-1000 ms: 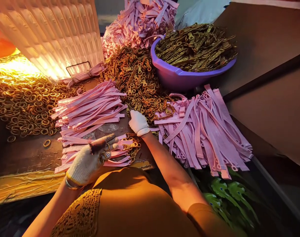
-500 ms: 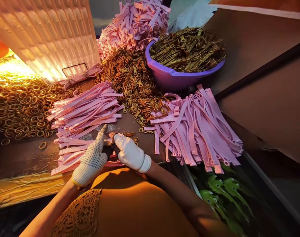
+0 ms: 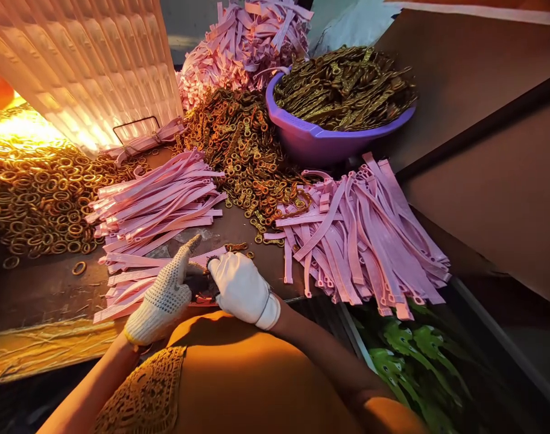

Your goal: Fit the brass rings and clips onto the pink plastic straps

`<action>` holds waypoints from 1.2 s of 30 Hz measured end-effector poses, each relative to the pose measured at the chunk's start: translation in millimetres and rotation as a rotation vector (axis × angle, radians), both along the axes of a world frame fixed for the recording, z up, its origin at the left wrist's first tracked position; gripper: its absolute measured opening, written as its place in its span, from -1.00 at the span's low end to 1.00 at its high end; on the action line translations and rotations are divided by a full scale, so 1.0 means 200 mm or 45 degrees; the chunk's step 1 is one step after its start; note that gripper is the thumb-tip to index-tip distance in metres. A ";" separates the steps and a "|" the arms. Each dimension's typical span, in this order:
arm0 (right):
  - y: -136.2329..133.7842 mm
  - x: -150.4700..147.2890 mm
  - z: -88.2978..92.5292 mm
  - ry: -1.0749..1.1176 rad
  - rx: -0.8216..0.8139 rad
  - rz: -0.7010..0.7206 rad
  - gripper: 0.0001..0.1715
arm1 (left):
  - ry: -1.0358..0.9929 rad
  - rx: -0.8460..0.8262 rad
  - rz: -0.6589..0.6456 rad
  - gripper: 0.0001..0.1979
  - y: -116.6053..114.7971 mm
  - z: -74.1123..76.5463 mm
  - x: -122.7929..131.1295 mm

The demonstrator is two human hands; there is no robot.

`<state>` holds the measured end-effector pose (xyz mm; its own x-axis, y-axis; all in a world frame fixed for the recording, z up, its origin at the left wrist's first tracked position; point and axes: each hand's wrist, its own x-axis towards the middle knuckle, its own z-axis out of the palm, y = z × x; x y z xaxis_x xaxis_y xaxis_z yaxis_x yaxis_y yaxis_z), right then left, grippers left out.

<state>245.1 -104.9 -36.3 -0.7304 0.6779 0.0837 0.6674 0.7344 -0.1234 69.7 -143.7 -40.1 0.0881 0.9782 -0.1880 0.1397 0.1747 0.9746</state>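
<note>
My left hand, in a knitted glove with dark dots, is closed at the lower fingers, with its dark-tipped index finger stretched out. My right hand, in a plain white glove, is curled closed just beside it. Something small and dark lies between the two hands; the fingers mostly hide it, and I cannot tell what it is. Pink straps lie under and beside my left hand. More pink straps are stacked beyond it. A few brass-coloured linked pieces lie just beyond my right hand.
Brass rings are heaped at the left by a bright lamp and a ribbed translucent panel. A pile of brass links lies mid-table. A purple basin holds more. Pink straps fan out at right; others heap behind.
Both hands stay close together. My right hand has moved slightly down and turned over the dark thing; my left hand has shifted a little left. The piles look unchanged.
</note>
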 end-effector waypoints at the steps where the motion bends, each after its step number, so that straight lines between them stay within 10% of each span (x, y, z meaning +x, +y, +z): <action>1: 0.01 0.01 0.01 0.013 -0.037 -0.029 -0.81 | -0.044 -0.021 0.028 -0.14 0.01 0.01 0.01; 8: 0.06 0.05 0.07 0.161 -0.221 -0.099 -0.73 | -0.506 -0.319 0.185 -0.35 0.05 0.11 0.12; 17: 0.06 0.10 0.10 0.171 -0.217 -0.182 -0.73 | -0.474 -0.401 0.242 -0.47 0.19 0.14 0.14; 24: 0.13 0.12 -0.11 0.610 -0.283 -0.470 -0.52 | 0.928 0.436 0.010 -0.69 0.48 -0.02 -0.02; 27: 0.16 0.13 -0.14 0.692 -0.270 -0.447 -0.41 | 1.452 0.437 -0.239 -0.52 0.57 -0.07 -0.03; 36: 0.14 -0.02 -0.09 0.237 -0.067 -0.011 -0.87 | 1.422 0.447 -0.241 -0.64 0.57 -0.06 -0.04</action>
<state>241.6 -77.1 -53.7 -0.6999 0.6909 0.1812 0.6356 0.7181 -0.2835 61.2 -28.8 -51.2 0.1943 0.9807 0.0233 0.9383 -0.1927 0.2873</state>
